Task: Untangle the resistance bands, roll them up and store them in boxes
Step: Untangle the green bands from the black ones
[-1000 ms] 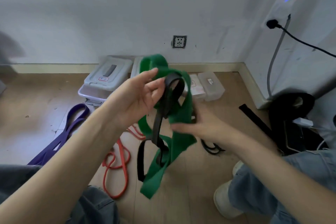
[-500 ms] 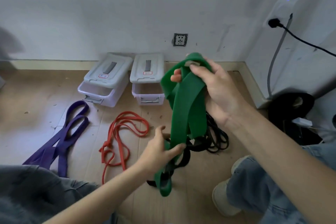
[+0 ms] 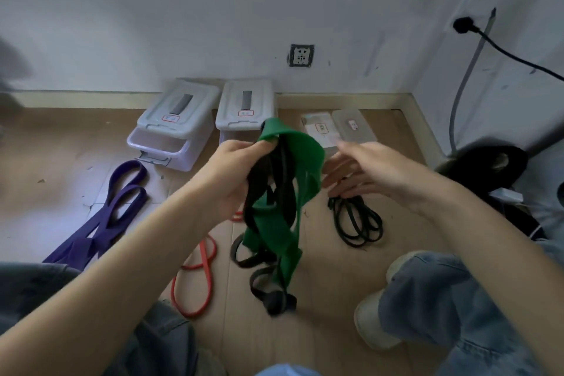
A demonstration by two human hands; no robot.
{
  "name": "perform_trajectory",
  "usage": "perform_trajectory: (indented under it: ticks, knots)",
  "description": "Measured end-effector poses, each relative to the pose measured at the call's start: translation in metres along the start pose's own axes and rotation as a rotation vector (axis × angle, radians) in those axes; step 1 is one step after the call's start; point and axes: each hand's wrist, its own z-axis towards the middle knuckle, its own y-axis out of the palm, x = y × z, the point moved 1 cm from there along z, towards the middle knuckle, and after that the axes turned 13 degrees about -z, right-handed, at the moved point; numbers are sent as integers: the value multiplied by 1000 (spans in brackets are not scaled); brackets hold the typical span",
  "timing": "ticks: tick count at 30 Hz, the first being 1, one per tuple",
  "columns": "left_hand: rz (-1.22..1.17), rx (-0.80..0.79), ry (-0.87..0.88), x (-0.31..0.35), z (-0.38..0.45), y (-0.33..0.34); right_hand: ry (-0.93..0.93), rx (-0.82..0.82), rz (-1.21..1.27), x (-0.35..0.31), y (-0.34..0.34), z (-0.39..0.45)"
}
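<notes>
Left hand (image 3: pixel 235 174): raised at centre, fingers curled around the top of a tangle of bands, gripping it.
Green band (image 3: pixel 274 223): wide, hanging from the left hand above the floor, twisted together with the black band.
Black band (image 3: pixel 259 189): looped through the green one, its lower end dangling lowest.
Right hand (image 3: pixel 363 171): just right of the tangle, fingers spread and loose, holding nothing.
Floor (image 3: pixel 320 330): purple band (image 3: pixel 113 210) at left, red band (image 3: pixel 195 278) near centre, thin black bands (image 3: pixel 357 223) at right.
Boxes (image 3: pixel 177 122): two lidded ones far, by the wall.
</notes>
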Motion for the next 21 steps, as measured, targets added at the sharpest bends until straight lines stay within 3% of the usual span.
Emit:
perform_trajectory:
  ticks: [5,6,10,12,15,18,21]
  knots:
    - [-222,-15,-48,21,-9,14,-227,-430,-422,5,11,-17]
    - [-283,-26,-76,23,-9,14,-255,-394,-412,5,22,-16]
    - [-402,-80,-137,26,-7,15,-426,235,-330,8,67,-2]
    - [-383,-100,-117,29,-6,12,-414,307,-141,6,67,2]
    - [-103,-86,-25,38,-4,-4,-347,279,20,3,46,3]
    - [302,-86,-87,38,-3,-20,-326,209,170,-7,13,-3]
    - [976,-83,-84,28,9,-29,-354,296,224,-16,-11,-6]
